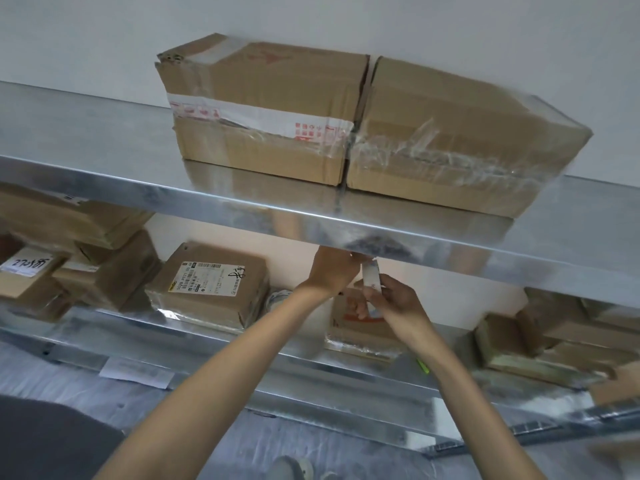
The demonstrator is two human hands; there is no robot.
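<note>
Both my arms reach up under the front lip of the upper metal shelf [242, 206]. My right hand [398, 303] grips a small white strip-like object [371, 277], perhaps a label or tape piece, held upright just below the lip. My left hand [332, 268] has its fingers curled at the underside of the lip beside the strip's top end; its fingertips are hidden there. Two taped cardboard boxes sit side by side on the upper shelf, the left box [263, 109] and the right box [457, 140].
The lower shelf [194, 334] holds several cardboard parcels: a labelled one [207, 285] at centre left, a stack [69, 258] at far left, one [360, 327] behind my right hand, more [561, 334] at right. A paper label [136, 372] hangs on the lower shelf's edge. My shoes [294, 469] show below.
</note>
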